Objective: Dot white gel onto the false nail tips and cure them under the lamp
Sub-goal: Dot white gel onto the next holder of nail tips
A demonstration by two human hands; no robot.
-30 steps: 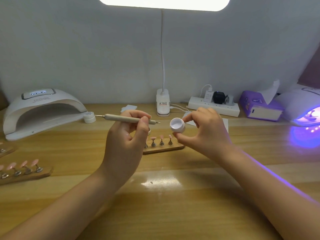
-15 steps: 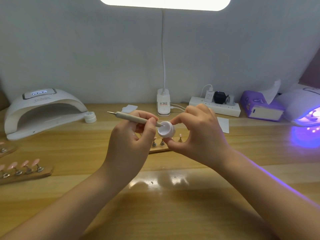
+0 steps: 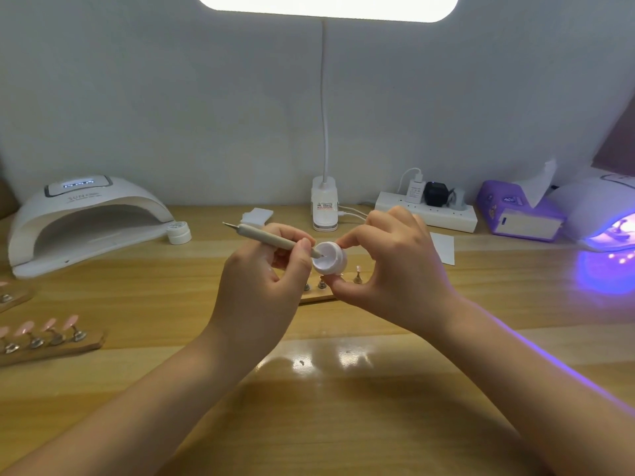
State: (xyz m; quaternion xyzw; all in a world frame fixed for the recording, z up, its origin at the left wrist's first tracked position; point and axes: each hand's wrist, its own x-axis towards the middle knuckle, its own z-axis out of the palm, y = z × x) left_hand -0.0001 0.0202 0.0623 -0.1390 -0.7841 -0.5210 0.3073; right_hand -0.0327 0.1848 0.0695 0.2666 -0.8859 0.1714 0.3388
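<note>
**One pot, one pen, tip going in**

One gel pot [image 3: 330,258] is sitting tilted between my right hand's [image 3: 398,266] forefinger and thumb, pinched top and bottom, its open mouth turned left toward my other hand. I am holding it just above the nearest rack [image 3: 318,297], whose nail tips [image 3: 358,269] are mostly hidden behind my hands; I can count only three of its stands showing.

My left hand [image 3: 264,280] is gripping the dotting pen [image 3: 271,239] like a pencil, fingers curled round the shaft. Its long axis is running from upper left down to the right, and the lower tip is dipping into the pot's mouth. The spare metal tip is pointing up and away to the left. So the pot lies directly right of my left hand, touching the pen, and the nails I need next are just below and behind both hands; the left hand, carrying the pen, is the one that has to swing down to them.

Further out, a second rack [image 3: 51,348] is lying near the left edge with at least four pink tips, and a third is just poking in above it. Two curing lamps are on the table [image 3: 343,424]: a white one [image 3: 86,218] far left, unlit inside, with a small jar [image 3: 179,231] beside it, and a glowing one [image 3: 604,214] far right. A desk lamp [image 3: 324,207], a power strip [image 3: 426,213] and a tissue box [image 3: 519,214] are lining the back.
</note>
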